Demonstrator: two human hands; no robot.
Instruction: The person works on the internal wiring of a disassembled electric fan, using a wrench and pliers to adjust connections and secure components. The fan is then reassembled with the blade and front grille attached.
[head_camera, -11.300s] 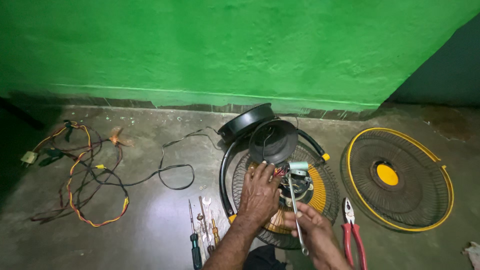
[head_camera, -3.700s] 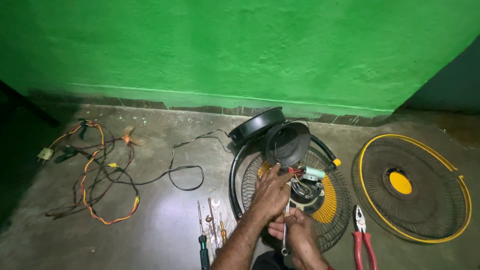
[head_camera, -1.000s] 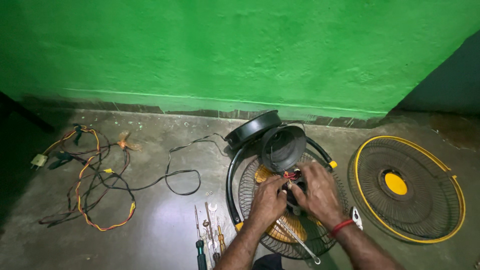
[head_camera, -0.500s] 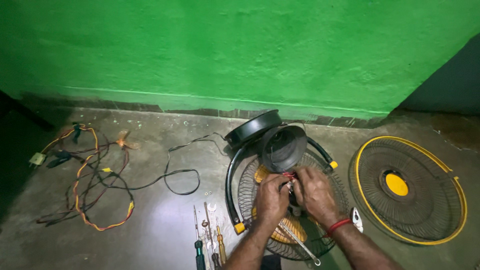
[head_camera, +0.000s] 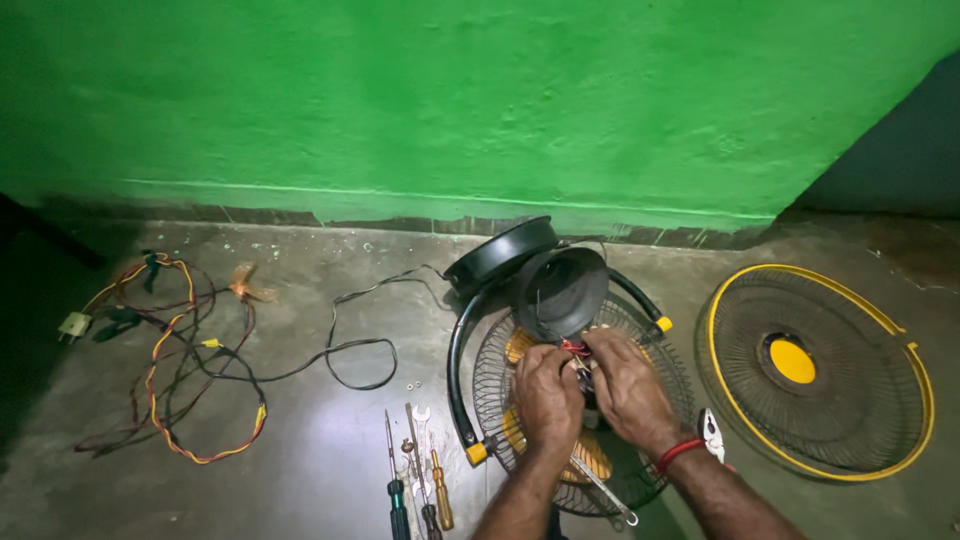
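Note:
A dismantled table fan lies on the floor in front of me: a rear wire grille (head_camera: 492, 378) with orange blades under it, a black curved stand (head_camera: 458, 370) and a dark motor housing (head_camera: 562, 288). Both hands meet over the motor at the grille's centre. My left hand (head_camera: 545, 390) and my right hand (head_camera: 625, 385) pinch small red wires (head_camera: 574, 349) between the fingertips. A red band circles my right wrist. A long metal tool (head_camera: 603, 490) lies across the grille below my hands.
A yellow-rimmed front grille (head_camera: 815, 372) lies at the right, pliers (head_camera: 712, 434) beside my right wrist. Screwdrivers and a spanner (head_camera: 415, 478) lie left of the fan. A tangle of red, yellow and black cables (head_camera: 180, 370) with a plug sits far left. Green wall behind.
My right hand moved up from the long metal tool onto the motor beside my left hand. In the last second both hands stay on the red wires.

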